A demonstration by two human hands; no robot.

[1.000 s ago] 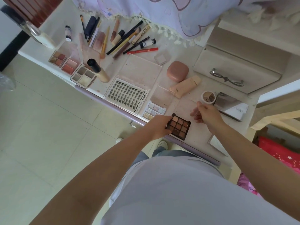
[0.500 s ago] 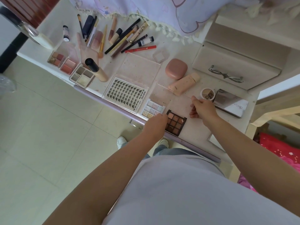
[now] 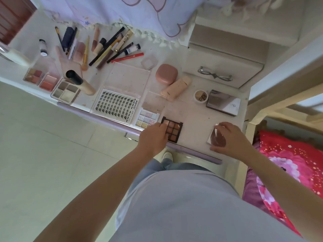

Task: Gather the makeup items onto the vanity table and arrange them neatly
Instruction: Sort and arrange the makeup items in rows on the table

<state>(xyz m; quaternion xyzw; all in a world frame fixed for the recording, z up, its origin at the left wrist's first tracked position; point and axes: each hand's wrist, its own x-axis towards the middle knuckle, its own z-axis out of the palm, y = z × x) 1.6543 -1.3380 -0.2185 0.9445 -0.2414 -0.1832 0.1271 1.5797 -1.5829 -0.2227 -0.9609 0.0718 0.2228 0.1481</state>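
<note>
From the head view, our left hand point(image 3: 153, 137) rests its curled fingertips on the near-left edge of the dark nine-pan palette point(image 3: 173, 129), which lies flat at the near edge of the table point(image 3: 190, 112). Our right hand point(image 3: 227, 137) pinches a small mirrored compact point(image 3: 214, 136), tilted up on the table's near right. The palette lies left of that compact, well apart, its sides askew to the table edge; the left grip is nearer for squaring it beside the pale glitter palette point(image 3: 147, 118).
</note>
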